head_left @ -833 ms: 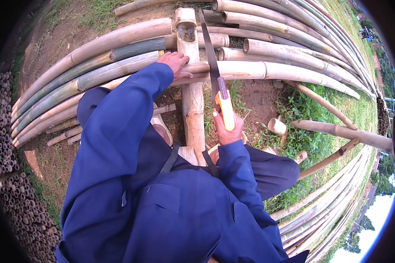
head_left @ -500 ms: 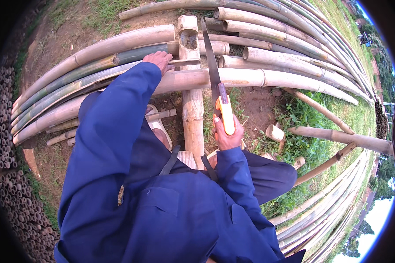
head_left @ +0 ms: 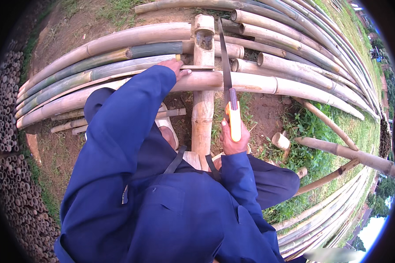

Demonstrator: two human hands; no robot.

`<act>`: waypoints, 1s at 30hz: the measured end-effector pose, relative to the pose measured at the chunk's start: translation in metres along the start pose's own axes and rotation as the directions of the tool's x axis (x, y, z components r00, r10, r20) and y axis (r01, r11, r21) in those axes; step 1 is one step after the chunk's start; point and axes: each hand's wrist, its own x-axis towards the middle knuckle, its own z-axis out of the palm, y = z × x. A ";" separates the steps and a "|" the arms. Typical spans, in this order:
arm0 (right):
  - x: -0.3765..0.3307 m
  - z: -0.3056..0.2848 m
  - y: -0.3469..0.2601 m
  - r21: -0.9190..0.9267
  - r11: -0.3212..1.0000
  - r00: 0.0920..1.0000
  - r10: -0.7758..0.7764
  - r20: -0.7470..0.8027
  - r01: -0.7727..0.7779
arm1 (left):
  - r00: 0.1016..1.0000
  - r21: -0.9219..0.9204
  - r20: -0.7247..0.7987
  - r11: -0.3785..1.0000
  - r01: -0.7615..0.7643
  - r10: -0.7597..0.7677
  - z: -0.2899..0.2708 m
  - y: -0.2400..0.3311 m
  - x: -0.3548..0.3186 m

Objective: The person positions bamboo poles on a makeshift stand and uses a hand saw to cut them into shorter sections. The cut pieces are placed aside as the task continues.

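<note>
In my right hand (head_left: 235,136) is a hand saw with a yellow-orange handle (head_left: 235,120), my fingers closed round it. Its long blade (head_left: 226,61) points away from me and crosses the thick bamboo pole (head_left: 252,82), just right of the upright bamboo post (head_left: 203,105). My left hand (head_left: 175,69) is closed at a thin bamboo strip (head_left: 202,68), which runs along the pole's far side toward the blade. The thumb shows on top; the other fingers are partly hidden. The post's notched top (head_left: 204,39) stands beyond the pole.
Several bamboo poles (head_left: 118,55) lie side by side to the left, more (head_left: 285,41) at the far right. A short bamboo piece (head_left: 281,141) sits on the grass. A propped bamboo frame (head_left: 346,151) stands at the right. Stacked bamboo ends (head_left: 19,193) fill the left edge.
The view has shifted, so the scene sits farther right. My left hand and the thin strip have come slightly nearer, toward the thick pole. The saw has drawn back a little toward me.
</note>
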 end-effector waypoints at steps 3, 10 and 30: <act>0.001 -0.003 0.013 -0.045 0.987 0.987 -0.158 -0.004 0.157 | 0.994 0.092 -0.055 0.992 -0.090 0.095 -0.012 -0.007 0.003; -0.002 -0.006 0.000 0.118 0.993 1.000 -0.007 0.012 0.006 | 0.971 0.088 -0.074 0.971 -0.221 0.228 -0.099 -0.001 -0.032; 0.001 -0.010 -0.004 0.162 0.987 0.999 -0.013 0.044 0.005 | 0.941 0.074 -0.286 0.983 -0.169 0.183 -0.141 -0.043 -0.056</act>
